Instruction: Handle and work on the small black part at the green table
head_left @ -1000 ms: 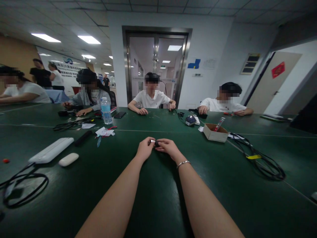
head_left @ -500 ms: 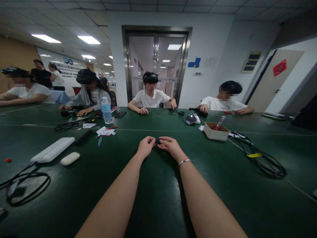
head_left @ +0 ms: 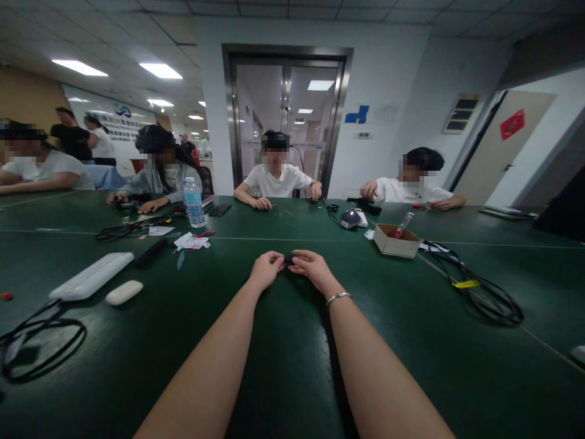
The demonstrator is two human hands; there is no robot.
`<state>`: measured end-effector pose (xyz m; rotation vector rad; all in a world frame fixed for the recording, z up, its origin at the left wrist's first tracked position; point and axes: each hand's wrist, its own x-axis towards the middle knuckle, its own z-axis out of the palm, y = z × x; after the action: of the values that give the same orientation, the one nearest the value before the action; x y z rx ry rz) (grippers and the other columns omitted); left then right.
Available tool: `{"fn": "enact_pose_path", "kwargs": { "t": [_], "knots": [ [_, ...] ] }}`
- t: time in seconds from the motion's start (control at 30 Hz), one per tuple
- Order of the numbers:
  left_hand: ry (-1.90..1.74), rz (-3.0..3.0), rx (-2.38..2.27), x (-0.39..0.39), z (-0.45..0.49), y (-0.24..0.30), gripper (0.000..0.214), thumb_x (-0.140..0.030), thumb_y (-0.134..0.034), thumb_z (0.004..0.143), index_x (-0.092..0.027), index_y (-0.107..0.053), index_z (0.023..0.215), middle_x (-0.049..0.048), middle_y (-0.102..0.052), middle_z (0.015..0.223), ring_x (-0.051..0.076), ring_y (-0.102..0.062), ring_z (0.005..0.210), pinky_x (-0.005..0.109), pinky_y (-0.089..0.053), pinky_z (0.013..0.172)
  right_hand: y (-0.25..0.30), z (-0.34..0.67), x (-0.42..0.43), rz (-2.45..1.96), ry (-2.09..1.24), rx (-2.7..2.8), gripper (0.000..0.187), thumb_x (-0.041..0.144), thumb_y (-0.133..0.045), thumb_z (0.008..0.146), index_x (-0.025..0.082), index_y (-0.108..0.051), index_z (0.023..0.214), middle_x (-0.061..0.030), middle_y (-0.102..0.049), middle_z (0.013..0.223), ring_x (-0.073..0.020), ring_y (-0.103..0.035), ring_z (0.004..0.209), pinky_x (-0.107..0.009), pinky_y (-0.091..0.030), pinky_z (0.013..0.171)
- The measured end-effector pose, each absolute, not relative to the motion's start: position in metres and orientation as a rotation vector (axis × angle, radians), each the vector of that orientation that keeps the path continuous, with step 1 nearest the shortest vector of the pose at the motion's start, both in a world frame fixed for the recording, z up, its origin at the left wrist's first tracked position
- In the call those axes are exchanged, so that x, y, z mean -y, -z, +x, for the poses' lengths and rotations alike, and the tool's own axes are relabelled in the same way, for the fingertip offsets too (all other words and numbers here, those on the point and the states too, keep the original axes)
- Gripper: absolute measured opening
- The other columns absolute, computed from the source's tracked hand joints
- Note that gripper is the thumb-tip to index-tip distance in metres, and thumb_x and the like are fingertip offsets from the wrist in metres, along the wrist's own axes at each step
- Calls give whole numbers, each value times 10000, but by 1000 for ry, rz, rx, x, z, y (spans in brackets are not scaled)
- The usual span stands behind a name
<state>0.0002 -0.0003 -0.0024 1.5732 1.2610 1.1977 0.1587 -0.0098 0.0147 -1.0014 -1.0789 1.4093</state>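
Just above the green table [head_left: 292, 341], my two hands meet around a small dark object [head_left: 288, 259], too small to name. My left hand [head_left: 267, 269] is closed, its thumb and fingertips pinched at the object's left end. From the other side, my right hand [head_left: 312, 268] grips the right end between thumb and fingers. Most of the object's surface is hidden behind the fingertips. A metal bracelet [head_left: 339, 297] circles my right wrist.
To the left lie a white power bank [head_left: 91, 277] with a black cable, a white oval case [head_left: 124, 292] and paper scraps [head_left: 191, 241] near a water bottle [head_left: 194, 202]. A cardboard box [head_left: 397, 241] and coiled black cable [head_left: 484, 292] are right. Several people sit across the table.
My hands keep their hold on the small dark object, almost in the same place. The view has shifted slightly. Across the table at right, a person's hand has lifted off a black item.
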Motion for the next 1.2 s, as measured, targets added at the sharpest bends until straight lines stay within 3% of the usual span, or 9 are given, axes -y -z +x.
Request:
{"fn": "enact_pose_path", "kwargs": {
  "t": [0.5,1.0,1.2],
  "knots": [
    [-1117,1680,-1333,-1,-4,2,235,-328,-495,830,-148,-640,872,23,-622,660,127,-554,580,239,-418,563,-14,160,11,-965,-1431,1111,228,-36,-594,797,83,-625,989,-94,-665,916,-146,-689,672,-221,-596,676],
    [-1069,1759,-1470,11,1,-10,510,-552,-328,861,-155,-610,709,36,-614,623,156,-560,576,270,-388,596,-7,165,6,-811,-1482,1136,252,1,-670,731,110,-662,958,-73,-664,894,-157,-681,695,-238,-596,675],
    [-1025,1723,-1574,13,1,-12,544,-521,-270,890,-161,-589,636,65,-624,651,180,-569,598,288,-379,606,-12,165,11,-817,-1514,1180,289,8,-697,709,127,-665,971,-74,-653,940,-155,-682,704,-244,-593,689]
  ]
}}
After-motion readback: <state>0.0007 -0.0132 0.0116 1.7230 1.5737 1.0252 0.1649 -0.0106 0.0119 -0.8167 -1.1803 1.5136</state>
